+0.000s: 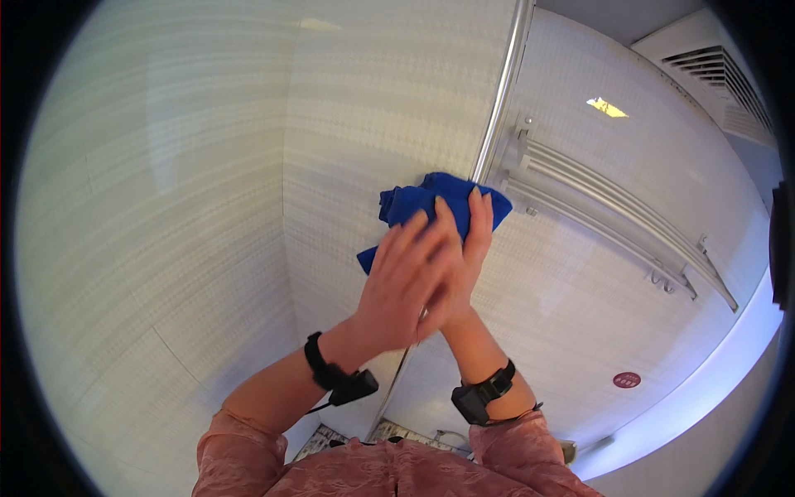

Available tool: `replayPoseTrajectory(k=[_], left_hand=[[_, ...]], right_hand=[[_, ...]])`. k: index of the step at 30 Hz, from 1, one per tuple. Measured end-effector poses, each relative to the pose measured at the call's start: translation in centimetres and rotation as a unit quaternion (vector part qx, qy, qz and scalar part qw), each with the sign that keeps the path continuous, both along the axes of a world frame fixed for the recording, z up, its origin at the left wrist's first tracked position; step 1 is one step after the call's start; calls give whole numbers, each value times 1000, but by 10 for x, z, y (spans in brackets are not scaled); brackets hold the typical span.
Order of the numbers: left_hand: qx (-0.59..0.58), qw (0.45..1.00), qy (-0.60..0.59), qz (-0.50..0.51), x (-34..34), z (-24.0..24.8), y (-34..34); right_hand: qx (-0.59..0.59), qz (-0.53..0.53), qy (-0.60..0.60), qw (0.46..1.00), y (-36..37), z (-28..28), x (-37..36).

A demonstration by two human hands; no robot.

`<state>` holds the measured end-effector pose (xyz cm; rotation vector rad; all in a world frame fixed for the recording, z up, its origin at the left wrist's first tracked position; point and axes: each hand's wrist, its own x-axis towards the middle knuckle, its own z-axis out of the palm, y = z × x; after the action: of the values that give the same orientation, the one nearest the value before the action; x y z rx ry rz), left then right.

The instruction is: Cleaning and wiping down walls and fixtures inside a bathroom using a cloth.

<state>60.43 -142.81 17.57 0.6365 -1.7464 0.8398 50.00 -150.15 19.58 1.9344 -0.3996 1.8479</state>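
Note:
A blue cloth (451, 184) lies bunched over a shiny vertical metal strip (503, 79), near the middle of the head view. With its fingers on the cloth's right part, my right hand (470, 253) presses it against the strip. My left hand (402, 286) overlaps the right one from the left and grips the cloth's near side, its fingers slightly blurred. The cloth's loose corners stick out to the left and right of my fingers. Part of the strip is hidden behind the cloth and both hands. Each wrist wears a black strap with a small device.
Pale, finely patterned wall panels (389, 91) stand left of the strip. On the right wall a metal towel rack (613, 203) with hooks juts out. Beyond it are a vent (716, 70) at the top and a round red sticker (627, 380) lower down.

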Motion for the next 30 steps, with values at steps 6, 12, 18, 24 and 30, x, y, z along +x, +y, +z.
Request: replayPoseTrajectory(k=[6,12,18,24,30], left_hand=[[33,996,88,-4,1,-46,-30],[56,995,75,41,-17,-110,-23],[17,998,53,-13,-6,15,-39],[-53,996,50,-60,17,33,-58],[44,998,40,-34,13,-134,-43]], right_hand=[[37,-65,11,997,1,-83,-9],[137,-7,43,990,6,-143,-21],[65,45,5,997,-16,-32,-7],[1,87,-37,996,-19,-7,5],[103,107,-10,989,-16,-183,-11]])
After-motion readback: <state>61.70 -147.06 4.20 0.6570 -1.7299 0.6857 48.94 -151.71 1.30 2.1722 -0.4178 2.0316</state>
